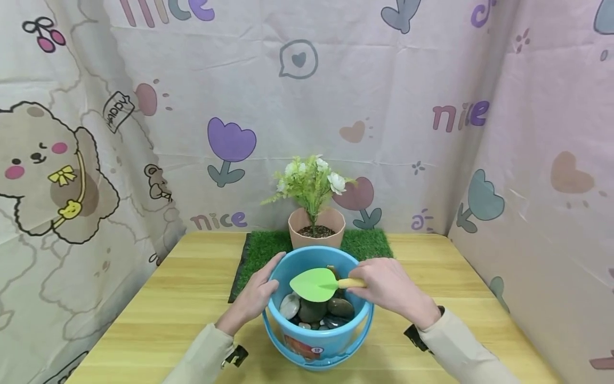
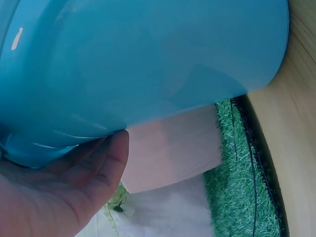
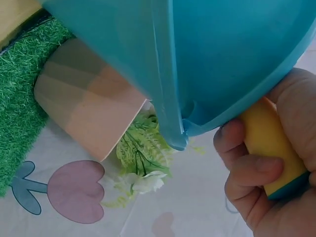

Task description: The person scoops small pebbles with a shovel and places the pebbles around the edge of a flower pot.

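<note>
At lower centre, right hand (image 1: 386, 285) clasping yellow-handled, leaf-shaped green trowel (image 1: 325, 284), left hand (image 1: 251, 298) gripping round blue plastic bucket (image 1: 339, 339)

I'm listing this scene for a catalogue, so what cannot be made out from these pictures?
- Head view: the floor of the blue bucket, covered by stones.
- Head view: any stones directly behind the trowel's green blade, which hides them.
- Head view: the label's print, too small to read.
- Right wrist view: the green blade, hidden by the bucket's wall.
</note>
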`<state>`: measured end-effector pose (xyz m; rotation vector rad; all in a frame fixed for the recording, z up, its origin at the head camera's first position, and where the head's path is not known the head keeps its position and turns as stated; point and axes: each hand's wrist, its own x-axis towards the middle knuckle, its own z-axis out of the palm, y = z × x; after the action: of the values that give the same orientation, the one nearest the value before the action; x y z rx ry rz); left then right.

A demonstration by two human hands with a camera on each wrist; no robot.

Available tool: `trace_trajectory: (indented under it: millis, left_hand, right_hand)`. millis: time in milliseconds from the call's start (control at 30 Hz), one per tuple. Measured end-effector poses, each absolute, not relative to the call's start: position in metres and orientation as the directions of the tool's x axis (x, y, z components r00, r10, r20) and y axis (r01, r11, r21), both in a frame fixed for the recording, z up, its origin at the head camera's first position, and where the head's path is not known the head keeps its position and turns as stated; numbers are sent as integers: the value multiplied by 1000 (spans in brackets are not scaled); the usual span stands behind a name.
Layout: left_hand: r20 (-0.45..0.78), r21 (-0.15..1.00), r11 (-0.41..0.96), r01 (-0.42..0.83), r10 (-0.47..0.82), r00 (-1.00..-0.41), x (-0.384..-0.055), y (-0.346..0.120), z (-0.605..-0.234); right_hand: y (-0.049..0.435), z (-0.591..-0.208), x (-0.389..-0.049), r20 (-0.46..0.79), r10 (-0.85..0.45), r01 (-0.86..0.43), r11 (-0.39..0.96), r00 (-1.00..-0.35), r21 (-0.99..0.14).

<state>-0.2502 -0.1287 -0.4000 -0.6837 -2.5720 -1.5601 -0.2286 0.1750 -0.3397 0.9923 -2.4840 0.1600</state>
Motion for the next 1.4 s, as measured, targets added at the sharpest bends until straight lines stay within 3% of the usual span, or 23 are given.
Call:
trace_trajectory:
  millis: [800,1400]
  left_hand:
    - [286,824,383,417,354,-890,-253,-131,-401]
    - [301,832,364,420,340,-891,-250,-130,-403]
  right_hand:
    - [170,-336,-231,372,-612,-678,732,-698,-66]
    - [172,-340,-231,375,-633,-699,713,-677,-58]
